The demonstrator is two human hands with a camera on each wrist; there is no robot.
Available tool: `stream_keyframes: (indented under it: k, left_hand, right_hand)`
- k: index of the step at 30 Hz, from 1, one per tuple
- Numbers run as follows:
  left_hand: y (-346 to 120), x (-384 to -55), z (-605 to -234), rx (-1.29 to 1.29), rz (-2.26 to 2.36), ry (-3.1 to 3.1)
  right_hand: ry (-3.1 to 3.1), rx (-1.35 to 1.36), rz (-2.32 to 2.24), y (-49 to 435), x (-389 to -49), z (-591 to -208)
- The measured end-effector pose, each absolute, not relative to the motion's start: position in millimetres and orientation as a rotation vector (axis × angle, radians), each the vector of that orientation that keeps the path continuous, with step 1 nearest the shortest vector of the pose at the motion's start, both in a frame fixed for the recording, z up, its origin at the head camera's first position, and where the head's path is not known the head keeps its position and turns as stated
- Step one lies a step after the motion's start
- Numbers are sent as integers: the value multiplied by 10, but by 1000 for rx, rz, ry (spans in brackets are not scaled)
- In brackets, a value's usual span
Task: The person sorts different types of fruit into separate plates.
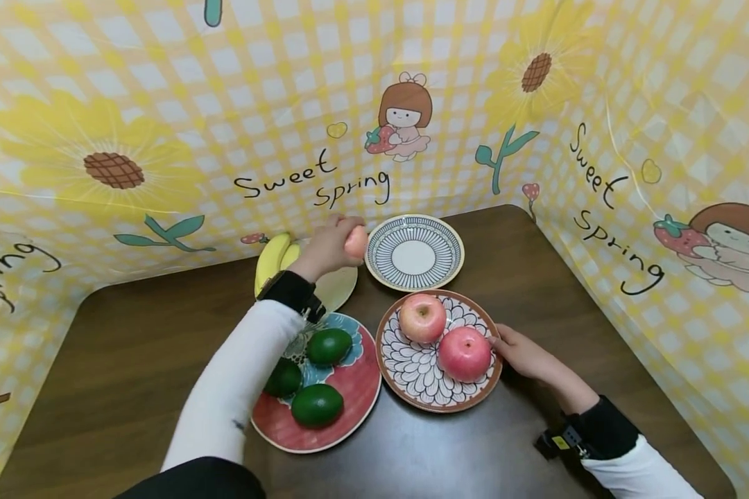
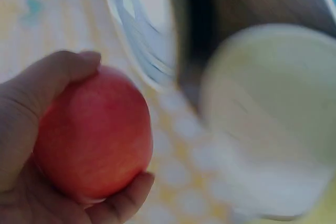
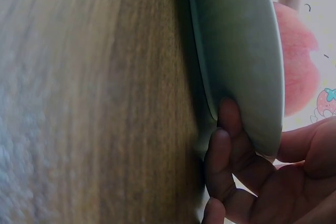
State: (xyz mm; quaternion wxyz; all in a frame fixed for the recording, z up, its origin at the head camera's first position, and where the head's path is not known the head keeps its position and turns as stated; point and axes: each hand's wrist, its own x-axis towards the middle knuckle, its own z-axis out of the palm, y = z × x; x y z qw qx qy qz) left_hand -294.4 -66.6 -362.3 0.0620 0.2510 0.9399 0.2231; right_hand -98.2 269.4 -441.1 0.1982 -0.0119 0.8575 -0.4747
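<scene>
The left hand [image 1: 328, 246] grips a nearly round apple [image 2: 94, 135] beside the left rim of the striped plate [image 1: 414, 256]; which way its stem points cannot be told. The right hand [image 1: 526, 355] pinches the right rim of the brown-rimmed plate [image 1: 412, 371], whose two apples [image 1: 465, 357] face stem-hollow up. Worktop [image 1: 524, 277] stretches rightward to its edge; the striped plate sits near the back edge.
</scene>
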Motion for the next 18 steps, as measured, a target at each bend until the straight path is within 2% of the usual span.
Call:
stream_keyframes:
  k: [4, 10, 14, 18]
  left_hand:
    - [-473, -2474, -3460, 1055, 667, 2752]
    - [-301, -1812, -3430, 1358, 518, 2632]
    - [-244, -1560, -3482, 1462, 445, 2519]
    - [-195, -1462, -3589, 1484, 369, 2406]
  right_hand:
    - [2403, -51, -1325, 2704, -992, -4395]
    - [2398, -61, -1318, 2709, -998, -4364]
    - [2384, -39, -1304, 2704, -994, -4366]
    - [2379, -11, -1295, 2689, -991, -4376]
